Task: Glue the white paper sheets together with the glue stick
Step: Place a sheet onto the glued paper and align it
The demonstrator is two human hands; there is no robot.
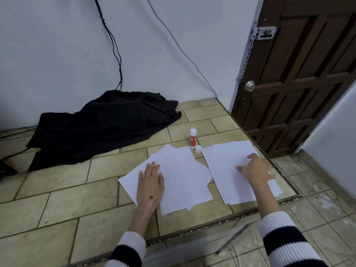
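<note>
Two piles of white paper sheets lie on the tiled floor. The left pile (181, 178) is fanned out loosely; my left hand (151, 183) rests flat on its left part, fingers together. The right pile (229, 166) is neater; my right hand (255, 168) presses on its right side with fingers spread, fingertips on the top sheet. A red and white glue stick (192, 138) stands upright between the piles at their far edge, with its white cap (198, 149) off and standing beside it. Neither hand holds anything.
A crumpled black cloth (104, 124) lies at the back left against the white wall, with black cables running down to it. A brown wooden door (300, 78) stands at the right. A floor step edge (269, 203) runs just right of the right pile.
</note>
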